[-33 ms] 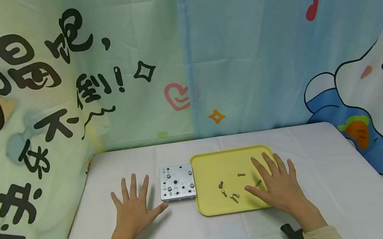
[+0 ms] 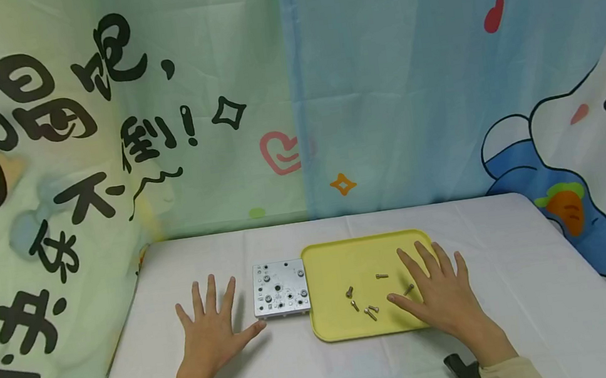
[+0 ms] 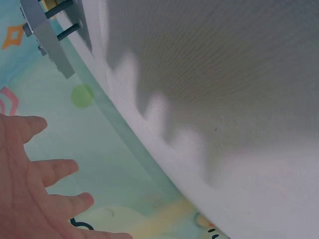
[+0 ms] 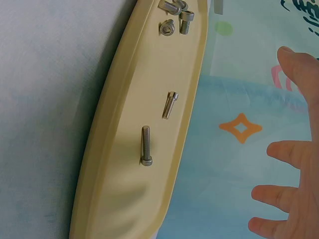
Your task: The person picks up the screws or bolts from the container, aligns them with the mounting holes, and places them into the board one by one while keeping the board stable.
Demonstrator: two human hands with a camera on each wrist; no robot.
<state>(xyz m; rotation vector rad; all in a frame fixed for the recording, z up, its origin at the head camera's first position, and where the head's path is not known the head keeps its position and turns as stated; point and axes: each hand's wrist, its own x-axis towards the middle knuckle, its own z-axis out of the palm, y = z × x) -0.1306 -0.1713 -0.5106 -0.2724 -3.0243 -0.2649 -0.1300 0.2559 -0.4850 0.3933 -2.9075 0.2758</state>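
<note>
My left hand [image 2: 209, 340] hovers over the white cloth with fingers straight and spread, holding nothing. Just right of its thumb is a silver metal plate [image 2: 286, 285] with holes and several screws fitted in it. Long threaded shanks [image 3: 68, 32] stick out of its underside in the left wrist view. My right hand [image 2: 449, 302], fingers also spread and holding nothing, is above the right part of a yellow tray [image 2: 323, 259]. Several loose socket head screws lie in that tray, among them a longer screw [image 4: 146, 144] and a shorter screw [image 4: 171, 105].
White cloth [image 2: 354, 372] covers the table. The plate's right edge meets the tray's left rim. Printed curtains [image 2: 405, 94] hang behind the table and on its left. A dark strap piece [image 2: 461, 370] is at the right wrist.
</note>
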